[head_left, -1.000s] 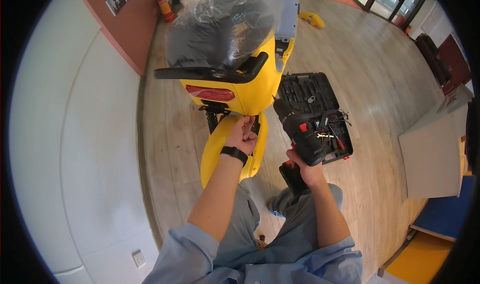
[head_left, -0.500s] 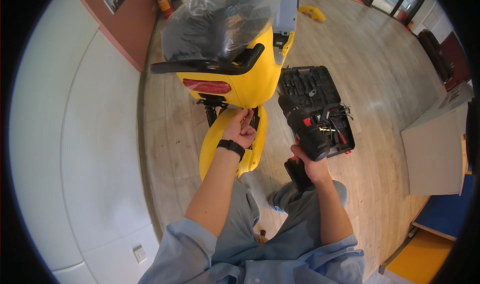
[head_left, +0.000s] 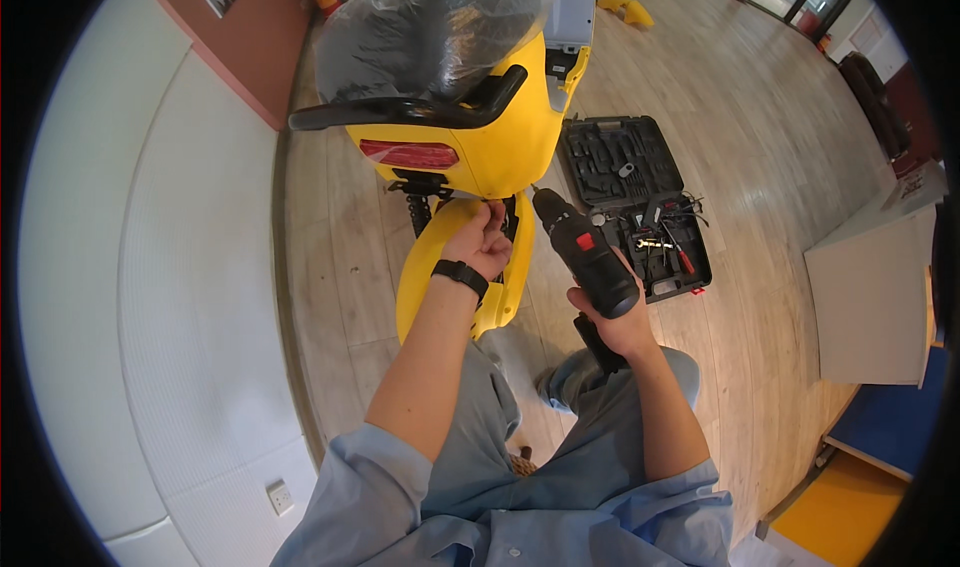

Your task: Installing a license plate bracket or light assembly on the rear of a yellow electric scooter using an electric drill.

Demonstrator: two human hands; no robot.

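A yellow scooter (head_left: 505,157) stands in front of me, its seat wrapped in clear plastic (head_left: 430,37) and a red tail light (head_left: 408,154) at the rear. My left hand (head_left: 480,242) reaches under the tail, above the yellow rear fender (head_left: 425,272). Its fingers are curled in at the lower edge of the body; whatever they pinch there is hidden. In my right hand (head_left: 625,322) is a black cordless drill (head_left: 590,257), gripped by its handle. The drill's tip points up and left, close to the tail's lower right edge.
An open black tool case (head_left: 625,157) with several tools lies on the floor right of the scooter. A white wall (head_left: 200,267) runs along the left. On the right stands a pale cabinet (head_left: 870,287). A yellow panel (head_left: 628,11) lies farther off.
The drill has swung left and its tip has come nearer to the scooter's tail. My left hand stays under the tail, its fingers a little more curled. The view has shifted slightly.
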